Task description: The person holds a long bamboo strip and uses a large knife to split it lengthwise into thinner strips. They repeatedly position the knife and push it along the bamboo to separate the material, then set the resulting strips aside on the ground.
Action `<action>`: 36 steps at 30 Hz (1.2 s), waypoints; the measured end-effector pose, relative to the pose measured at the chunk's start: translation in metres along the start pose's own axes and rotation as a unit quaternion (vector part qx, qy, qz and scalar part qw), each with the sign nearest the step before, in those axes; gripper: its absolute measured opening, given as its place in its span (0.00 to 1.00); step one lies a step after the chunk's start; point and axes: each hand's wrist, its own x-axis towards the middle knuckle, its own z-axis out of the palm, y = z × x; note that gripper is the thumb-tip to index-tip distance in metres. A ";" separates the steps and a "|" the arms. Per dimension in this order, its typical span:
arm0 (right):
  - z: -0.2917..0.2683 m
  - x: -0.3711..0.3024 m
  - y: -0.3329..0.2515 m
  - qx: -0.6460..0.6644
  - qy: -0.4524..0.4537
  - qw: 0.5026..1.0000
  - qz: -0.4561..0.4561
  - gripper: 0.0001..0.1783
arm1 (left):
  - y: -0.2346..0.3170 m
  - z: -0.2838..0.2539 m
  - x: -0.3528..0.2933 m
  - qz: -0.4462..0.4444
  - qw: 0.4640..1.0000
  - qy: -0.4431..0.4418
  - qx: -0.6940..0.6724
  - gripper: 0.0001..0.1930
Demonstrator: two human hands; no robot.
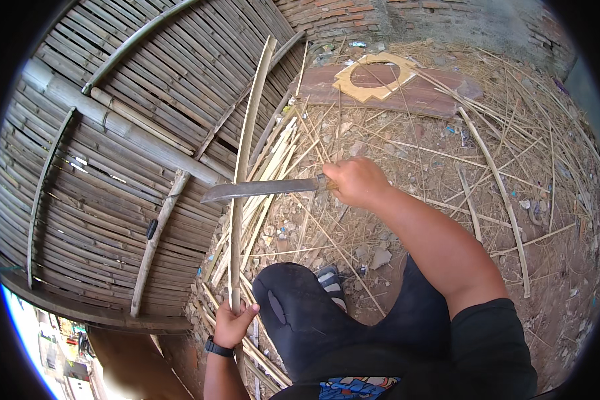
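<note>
My right hand (359,181) is closed round the handle of a machete (267,189), whose long worn blade points left. The blade lies across a long split bamboo strip (245,140), near the strip's middle; whether it cuts in or only rests there I cannot tell. Low on the same strip, my left hand (233,325) grips it, thumb along one side, a dark band on the wrist. From there the strip rises, hollow side showing, past the blade toward the bamboo wall. A pile of pale split bamboo strips (271,163) lies on the ground just behind it.
A slatted bamboo wall (147,107) with poles stands close on the left. Ahead, a yellow frame with a round hole (343,83) lies on a reddish-brown board (440,97). Shavings and loose strips (503,193) litter the ground at right. A brick wall (333,17) closes the back.
</note>
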 end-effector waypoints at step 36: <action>-0.019 0.000 0.026 -0.030 0.026 0.996 0.075 0.08 | -0.002 0.001 -0.007 -0.027 0.997 -0.059 0.050 0.16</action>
